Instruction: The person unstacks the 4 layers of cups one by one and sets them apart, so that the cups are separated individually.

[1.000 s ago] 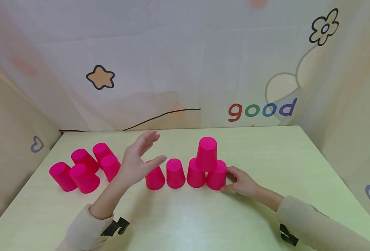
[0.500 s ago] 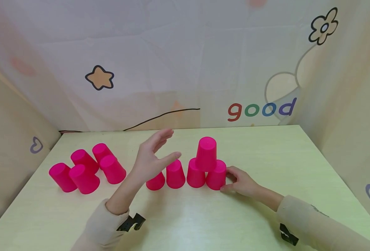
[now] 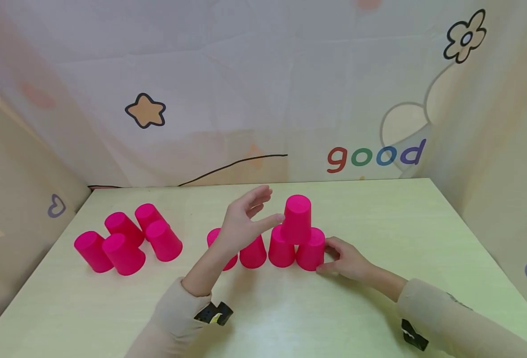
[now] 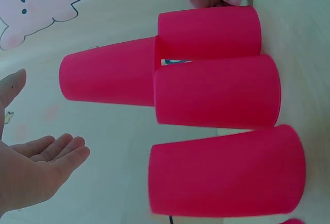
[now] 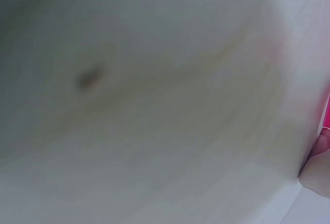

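Observation:
Two pink upside-down cups stand side by side, the lower right cup [image 3: 310, 252] and the lower left cup [image 3: 281, 252]. An upper cup [image 3: 298, 219] sits across their tops. My left hand [image 3: 241, 223] is raised with fingers and thumb spread, the thumb tip right at the upper cup's left edge in the head view. In the left wrist view the upper cup [image 4: 108, 72] shows a gap from this hand [image 4: 38, 170]. My right hand [image 3: 346, 259] holds the lower right cup at its right side, thumb in front and fingers behind.
Left of the stack stand two more pink cups, one [image 3: 253, 253] close by and another [image 3: 216, 236] partly behind my left hand. Several pink cups, among them a front one [image 3: 124, 254], cluster on the table [image 3: 335, 318] at left. A printed curtain [image 3: 227, 99] closes off the back.
My left hand has moved right, from beside the left cups to the upper cup, with its fingers still spread. The right hand and the stack have stayed put.

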A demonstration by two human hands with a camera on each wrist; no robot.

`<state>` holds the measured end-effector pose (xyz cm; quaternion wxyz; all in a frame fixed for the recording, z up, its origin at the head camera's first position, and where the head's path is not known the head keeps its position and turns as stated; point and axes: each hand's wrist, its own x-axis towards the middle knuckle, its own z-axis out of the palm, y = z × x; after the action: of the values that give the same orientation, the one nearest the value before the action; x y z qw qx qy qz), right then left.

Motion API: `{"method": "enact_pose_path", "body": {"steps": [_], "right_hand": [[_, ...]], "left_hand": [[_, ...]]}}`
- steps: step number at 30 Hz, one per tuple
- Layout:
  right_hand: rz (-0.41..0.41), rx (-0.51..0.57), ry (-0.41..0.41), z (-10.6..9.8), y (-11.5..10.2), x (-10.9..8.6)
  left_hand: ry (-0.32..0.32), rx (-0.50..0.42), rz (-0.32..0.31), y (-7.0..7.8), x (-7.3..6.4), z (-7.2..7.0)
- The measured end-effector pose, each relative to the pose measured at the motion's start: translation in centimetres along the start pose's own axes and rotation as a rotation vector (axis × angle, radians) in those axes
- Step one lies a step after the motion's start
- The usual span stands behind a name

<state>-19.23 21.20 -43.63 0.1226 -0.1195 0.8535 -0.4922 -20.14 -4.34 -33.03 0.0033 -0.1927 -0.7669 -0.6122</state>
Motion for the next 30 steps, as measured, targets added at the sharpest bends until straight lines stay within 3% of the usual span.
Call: {"method": "enact_pose_path", "body": {"steps": [9,18,30], "right_hand": [[-0.007,-0.019,0.011,-0.1,0.3,0.0],[-0.006,-0.022,0.008,0.0,-0.1,-0.1],[-0.009,-0.017,0.006,0.0,-0.2,-0.2]], "left_hand": [[-0.032,-0.033,-0.052,-0.7,0.8,2.4],[-0.027,-0.012,-0.073,-1.3,1.1,3.2],[-0.045,-0.039,-0.001,-1.4,1.3,3.6]]}}
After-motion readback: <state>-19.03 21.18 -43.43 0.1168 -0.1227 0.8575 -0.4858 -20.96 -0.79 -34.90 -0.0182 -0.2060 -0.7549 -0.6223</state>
